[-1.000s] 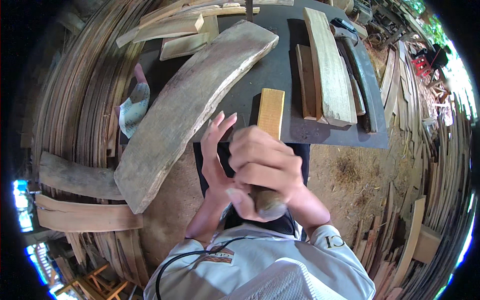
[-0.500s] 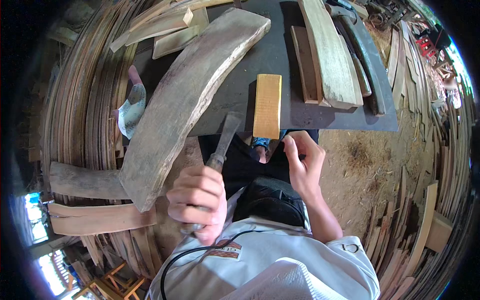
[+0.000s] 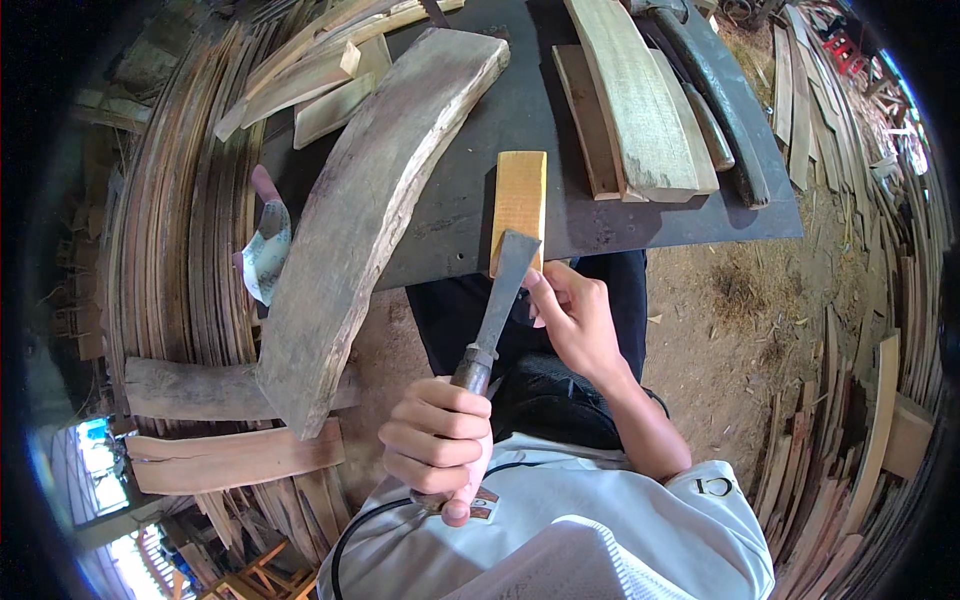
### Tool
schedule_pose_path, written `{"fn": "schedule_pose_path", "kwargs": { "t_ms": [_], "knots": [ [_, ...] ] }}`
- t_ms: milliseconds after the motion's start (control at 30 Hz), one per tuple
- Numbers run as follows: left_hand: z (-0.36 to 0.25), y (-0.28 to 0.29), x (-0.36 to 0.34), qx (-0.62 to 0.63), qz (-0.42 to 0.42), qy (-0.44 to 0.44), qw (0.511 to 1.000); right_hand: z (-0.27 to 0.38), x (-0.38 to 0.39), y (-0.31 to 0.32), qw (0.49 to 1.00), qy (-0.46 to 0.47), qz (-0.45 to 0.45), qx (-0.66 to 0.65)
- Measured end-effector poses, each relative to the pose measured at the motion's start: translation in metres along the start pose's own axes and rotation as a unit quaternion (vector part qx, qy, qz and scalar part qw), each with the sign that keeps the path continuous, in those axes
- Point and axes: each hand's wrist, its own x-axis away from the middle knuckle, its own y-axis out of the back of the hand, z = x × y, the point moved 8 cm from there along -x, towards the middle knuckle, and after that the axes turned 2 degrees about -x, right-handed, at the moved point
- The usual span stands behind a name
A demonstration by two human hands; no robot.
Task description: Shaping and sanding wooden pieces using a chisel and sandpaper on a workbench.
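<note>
My left hand (image 3: 437, 440) is a fist around the dark handle of a chisel (image 3: 505, 290), its flat metal blade pointing away from me. The blade's tip overlaps the near part of a small yellowish wooden block (image 3: 520, 190); whether it touches the wood I cannot tell. That block lies lengthwise on the dark tabletop (image 3: 440, 240), its near end at the front edge. My right hand (image 3: 578, 325) is closed at the block's near right corner, thumb against it and the other fingers curled, partly hidden.
A long rough-edged plank (image 3: 375, 200) slants across the table's left side, overhanging the front. To the right lie a thick pale board (image 3: 640, 120) and a long dark-handled tool (image 3: 715, 100). Wood pieces (image 3: 330, 85) sit at the far left. Stacked boards (image 3: 185, 220) stand beyond the table.
My left hand has brought the chisel to the right, so its blade now overlaps the block. My right hand has moved left to the block's near corner.
</note>
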Motion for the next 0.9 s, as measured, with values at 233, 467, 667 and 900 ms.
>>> {"fn": "schedule_pose_path", "kwargs": {
  "t_ms": [233,467,667,900],
  "knots": [
    [0.077,-0.011,-0.013,-0.091,0.137,0.041,0.986,-0.006,-0.001,-0.002,0.993,-0.012,-0.010,-0.116],
    [0.009,-0.011,-0.004,-0.049,0.069,0.058,0.995,-0.011,0.005,-0.009,0.994,-0.022,0.005,-0.111],
    [0.063,-0.009,-0.021,-0.032,0.127,0.099,0.986,-0.009,0.003,-0.003,0.992,-0.029,-0.013,-0.120],
    [0.042,-0.003,-0.019,-0.029,0.147,0.080,0.986,-0.008,0.005,-0.009,0.991,-0.023,-0.014,-0.129]
  ]
}}
